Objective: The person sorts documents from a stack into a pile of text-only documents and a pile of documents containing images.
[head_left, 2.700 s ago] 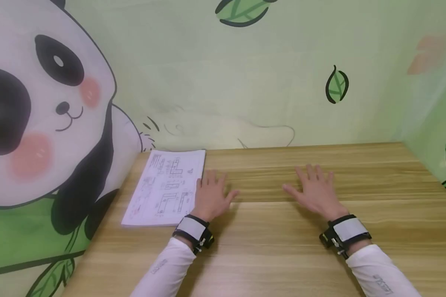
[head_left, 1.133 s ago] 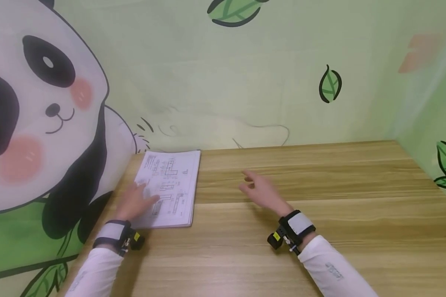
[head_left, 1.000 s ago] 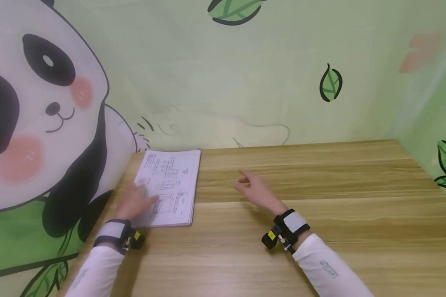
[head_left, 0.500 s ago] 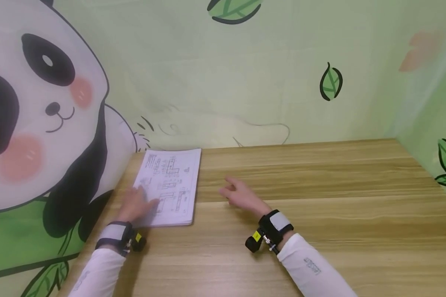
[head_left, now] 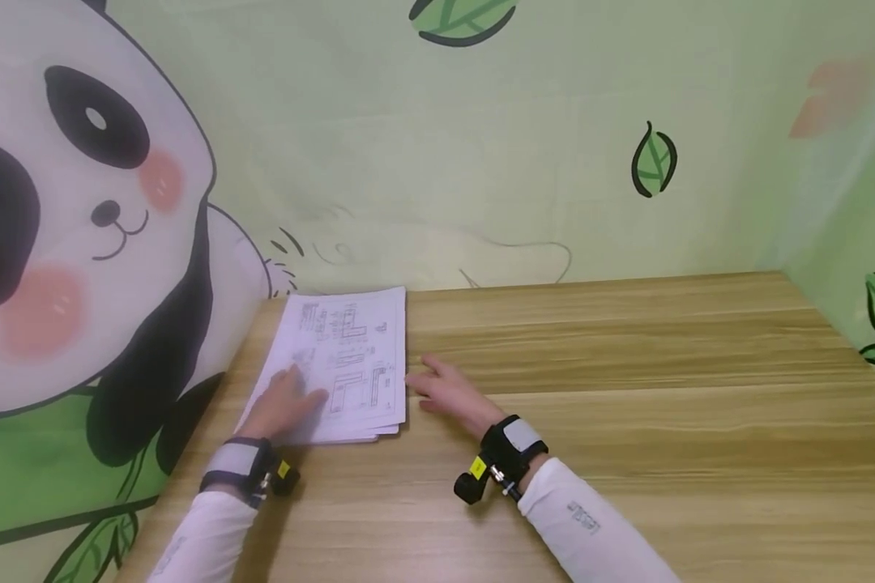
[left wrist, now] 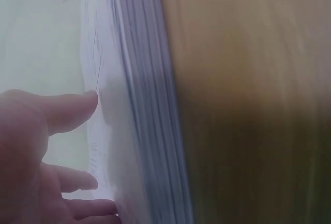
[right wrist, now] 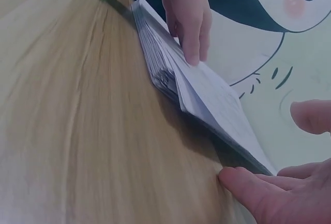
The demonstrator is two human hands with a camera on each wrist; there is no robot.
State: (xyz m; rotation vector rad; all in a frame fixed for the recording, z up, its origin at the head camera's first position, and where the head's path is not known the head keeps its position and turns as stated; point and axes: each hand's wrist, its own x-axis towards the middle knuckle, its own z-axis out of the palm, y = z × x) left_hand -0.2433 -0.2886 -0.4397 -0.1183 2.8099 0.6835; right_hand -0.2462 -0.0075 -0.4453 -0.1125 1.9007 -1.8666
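Observation:
At the left of the table lies a thick stack of papers (head_left: pixel 364 356) printed with technical drawings. Its upper sheets stick out to the right beyond the lower ones, fanned at the near corner. My left hand (head_left: pixel 284 402) rests on the top sheet near the left side, fingers fairly straight. In the left wrist view the thumb (left wrist: pixel 72 111) stretches over the page, above the layered edges. My right hand (head_left: pixel 455 395) is at the stack's right edge, thumb and fingers apart and loosely extended. The right wrist view shows its fingers (right wrist: pixel 253 188) beside the projecting sheets' edge.
The wooden table (head_left: pixel 627 364) runs to the right and towards me. Behind it hangs a pale green wall (head_left: pixel 437 146) with a panda picture (head_left: pixel 168 308) at the left. Each wrist carries a strapped camera, such as the right-hand wrist camera (head_left: pixel 471 487).
My left hand moved left onto the papers, then slightly right as the top sheets slid right over the lower ones. My right hand came left from mid-table to the stack's right edge.

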